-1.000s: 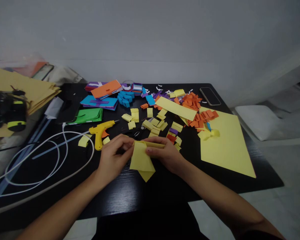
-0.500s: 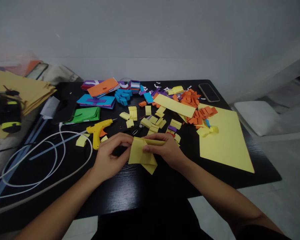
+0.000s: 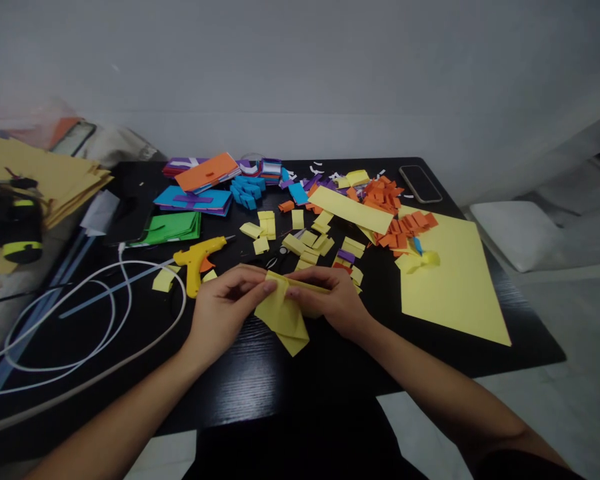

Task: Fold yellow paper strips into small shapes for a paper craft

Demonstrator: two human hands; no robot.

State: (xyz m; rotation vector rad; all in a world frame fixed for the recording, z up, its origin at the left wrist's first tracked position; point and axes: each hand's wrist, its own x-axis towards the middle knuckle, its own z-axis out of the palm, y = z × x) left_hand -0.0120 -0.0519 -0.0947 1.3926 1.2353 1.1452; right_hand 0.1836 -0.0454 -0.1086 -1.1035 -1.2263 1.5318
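Observation:
A folded piece of yellow paper (image 3: 285, 317) is held between both hands above the front part of the black table. My left hand (image 3: 226, 303) pinches its upper left edge, thumb on top. From the right, my right hand (image 3: 333, 297) grips the folded upper strip, its thumb close to the other thumb. The paper's lower part hangs down to a pointed corner. Small folded yellow pieces (image 3: 307, 243) lie scattered just beyond the hands. A yellow glue gun (image 3: 195, 263) rests to the left of them.
Orange folded pieces (image 3: 400, 230) lie by a large yellow sheet (image 3: 450, 287) at the right. A phone (image 3: 420, 184) is at the back right. Green (image 3: 173, 228), blue (image 3: 195, 200) and orange (image 3: 207, 172) paper stacks stand back left. A white cable (image 3: 113, 320) loops across the left.
My left thumb has come onto the front of the yellow paper, near the right thumb. The paper's hanging part has tilted and shifted slightly down and left.

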